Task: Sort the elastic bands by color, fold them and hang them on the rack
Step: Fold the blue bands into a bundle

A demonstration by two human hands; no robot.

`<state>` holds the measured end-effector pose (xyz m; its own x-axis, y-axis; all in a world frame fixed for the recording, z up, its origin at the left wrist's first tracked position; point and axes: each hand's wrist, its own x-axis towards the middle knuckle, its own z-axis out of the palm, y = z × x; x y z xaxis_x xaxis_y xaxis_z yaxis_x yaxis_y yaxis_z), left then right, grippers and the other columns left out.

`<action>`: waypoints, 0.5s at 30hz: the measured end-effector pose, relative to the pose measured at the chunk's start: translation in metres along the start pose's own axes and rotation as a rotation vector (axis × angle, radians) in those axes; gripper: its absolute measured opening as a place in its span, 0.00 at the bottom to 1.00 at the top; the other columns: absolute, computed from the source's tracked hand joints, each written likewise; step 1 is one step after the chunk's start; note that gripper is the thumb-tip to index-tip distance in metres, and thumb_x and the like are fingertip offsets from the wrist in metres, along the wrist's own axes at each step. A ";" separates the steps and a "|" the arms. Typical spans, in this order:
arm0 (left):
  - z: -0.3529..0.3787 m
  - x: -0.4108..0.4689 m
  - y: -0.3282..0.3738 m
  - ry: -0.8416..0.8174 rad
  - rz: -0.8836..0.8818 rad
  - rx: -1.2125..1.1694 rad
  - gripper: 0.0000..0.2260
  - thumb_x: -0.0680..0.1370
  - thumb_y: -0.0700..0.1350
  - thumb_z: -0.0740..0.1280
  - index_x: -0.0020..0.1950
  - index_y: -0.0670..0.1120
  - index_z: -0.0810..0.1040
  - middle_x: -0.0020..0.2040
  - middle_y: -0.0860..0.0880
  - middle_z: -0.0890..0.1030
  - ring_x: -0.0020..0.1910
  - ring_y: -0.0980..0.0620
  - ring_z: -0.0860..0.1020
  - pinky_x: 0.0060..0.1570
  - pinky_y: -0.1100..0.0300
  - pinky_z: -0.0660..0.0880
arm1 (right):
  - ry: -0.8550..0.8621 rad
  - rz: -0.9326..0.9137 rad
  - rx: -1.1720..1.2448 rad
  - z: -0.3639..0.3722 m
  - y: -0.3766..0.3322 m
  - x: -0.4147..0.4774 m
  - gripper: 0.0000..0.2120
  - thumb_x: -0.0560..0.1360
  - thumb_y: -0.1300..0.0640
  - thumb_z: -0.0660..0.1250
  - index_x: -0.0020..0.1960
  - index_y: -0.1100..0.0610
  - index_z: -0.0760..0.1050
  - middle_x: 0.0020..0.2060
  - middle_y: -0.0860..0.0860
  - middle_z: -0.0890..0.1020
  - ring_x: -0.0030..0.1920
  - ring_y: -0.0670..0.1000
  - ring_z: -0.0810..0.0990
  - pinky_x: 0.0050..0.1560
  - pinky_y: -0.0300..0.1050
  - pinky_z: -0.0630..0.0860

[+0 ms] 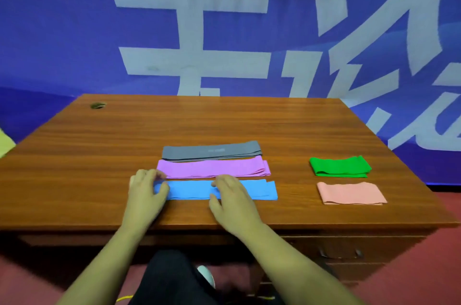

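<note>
Three long bands lie in parallel rows mid-table: grey (212, 151) at the back, purple (214, 168) in the middle, blue (259, 190) nearest me. My left hand (147, 187) grips the blue band's left end, thumb and fingers pinching it. Palm down, my right hand (230, 191) rests flat on the middle of the blue band with its fingers spread. A folded green band (340, 167) and a folded pink band (351, 193) sit apart at the right. No rack is in view.
The wooden table (99, 155) has a cable hole (98, 105) at its back left and drawers (349, 252) below the right side. A blue banner (62, 30) hangs behind. Something yellow (5, 142) shows at the left edge.
</note>
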<state>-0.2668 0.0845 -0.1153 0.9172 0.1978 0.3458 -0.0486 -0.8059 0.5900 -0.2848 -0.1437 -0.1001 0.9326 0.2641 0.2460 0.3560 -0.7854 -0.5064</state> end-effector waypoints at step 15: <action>-0.005 0.015 -0.012 -0.244 -0.460 0.240 0.13 0.70 0.60 0.66 0.37 0.51 0.75 0.50 0.41 0.81 0.54 0.37 0.75 0.52 0.53 0.67 | 0.006 -0.116 -0.176 0.033 -0.010 -0.001 0.17 0.79 0.47 0.58 0.65 0.51 0.75 0.66 0.49 0.74 0.68 0.51 0.69 0.70 0.49 0.66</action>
<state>-0.2546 0.0998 -0.1134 0.8890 0.4463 -0.1023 0.4418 -0.7772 0.4481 -0.2870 -0.1177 -0.1229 0.8856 0.3550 0.2995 0.4442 -0.8358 -0.3226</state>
